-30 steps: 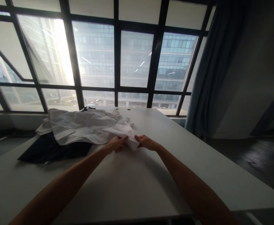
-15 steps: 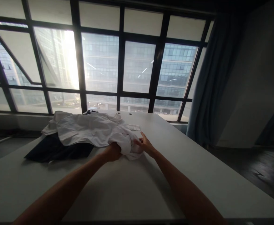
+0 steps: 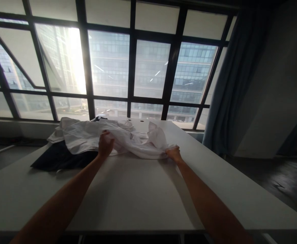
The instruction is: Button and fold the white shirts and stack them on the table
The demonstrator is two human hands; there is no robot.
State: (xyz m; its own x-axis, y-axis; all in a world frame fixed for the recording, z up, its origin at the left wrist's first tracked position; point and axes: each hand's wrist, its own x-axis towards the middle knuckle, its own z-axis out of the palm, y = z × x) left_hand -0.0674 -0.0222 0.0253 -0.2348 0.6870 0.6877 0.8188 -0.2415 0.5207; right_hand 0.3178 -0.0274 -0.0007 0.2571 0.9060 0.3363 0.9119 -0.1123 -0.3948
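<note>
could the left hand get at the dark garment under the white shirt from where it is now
Probably yes. The left hand rests on the white shirt, and the dark garment lies exposed just beside it on the table, with nothing between them.

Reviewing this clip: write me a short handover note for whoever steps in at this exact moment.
Left hand: pressing on the crumpled white cloth garment.
Right hand: pinching that garment's right edge, drawn out to the right.
The garment lies partly over a dark navy cloth garment at the far left of the pale grey table.
Done: one edge pulled out.
Left: the garment is wrinkled, not flat.
</note>
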